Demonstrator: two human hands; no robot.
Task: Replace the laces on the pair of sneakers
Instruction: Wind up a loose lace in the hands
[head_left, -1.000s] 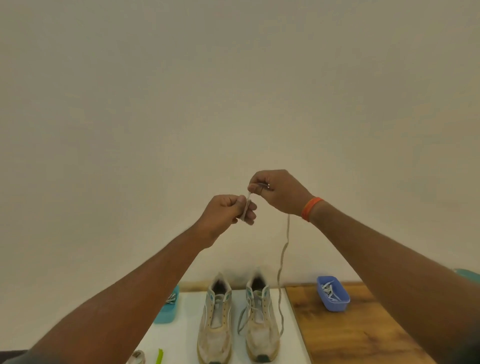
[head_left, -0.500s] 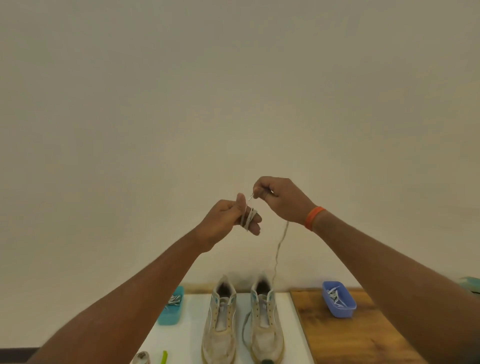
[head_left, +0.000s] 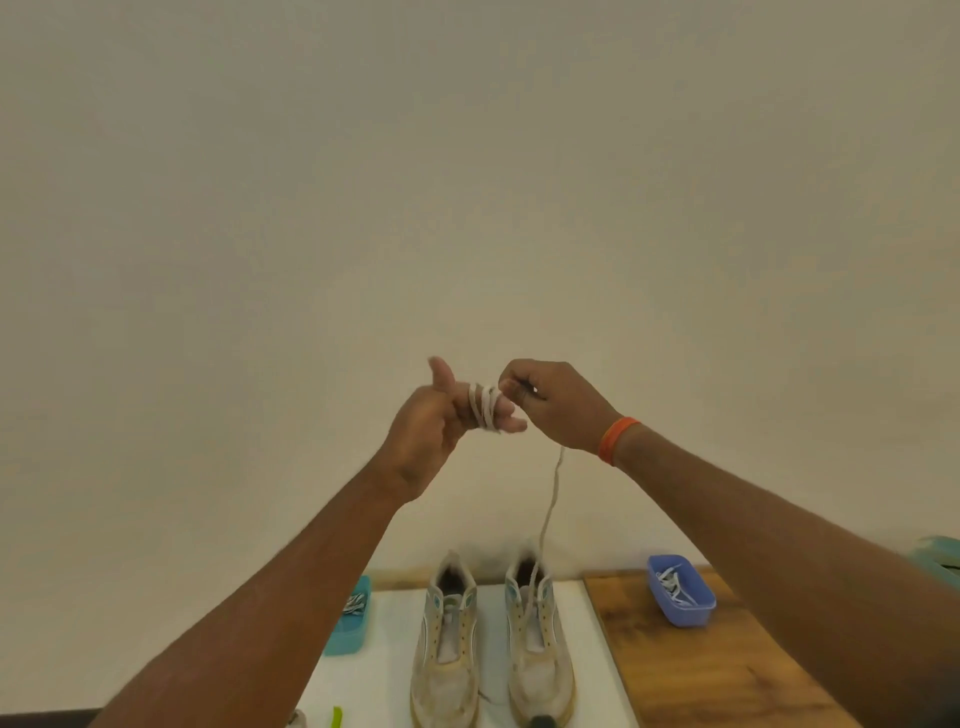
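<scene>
right now my left hand (head_left: 431, 434) is raised in front of the wall (head_left: 467, 182), thumb sticking up, and its outstretched fingers (head_left: 511, 422) carry several turns of a pale lace (head_left: 484, 408) wound around them. my right hand (head_left: 558, 402) sits just beside it, touching at the fingertips, with the fingers curled in and pinching the lace close to the coil. an orange band (head_left: 615, 439) circles that wrist.

from under the right hand the loose part of the lace hangs almost straight down, its long axis close to vertical with a slight lean to the left, and it reaches the right sneaker (head_left: 537, 642). whether its lower end is threaded through an eyelet i cannot tell.

below, the two worn pale sneakers stand side by side on a white board (head_left: 389, 654), heels toward the wall and toes toward me, so their long axes run away from me. the left sneaker (head_left: 448, 644) shows lacing near its top.

outward, a teal tray (head_left: 349, 631) with striped laces sits on the board's left part, partly hidden by my left forearm. to the right, on the wooden table (head_left: 691, 670), a blue tray (head_left: 681, 597) holds white laces, well apart from the shoes. a small green item (head_left: 337, 717) shows at the bottom edge.
</scene>
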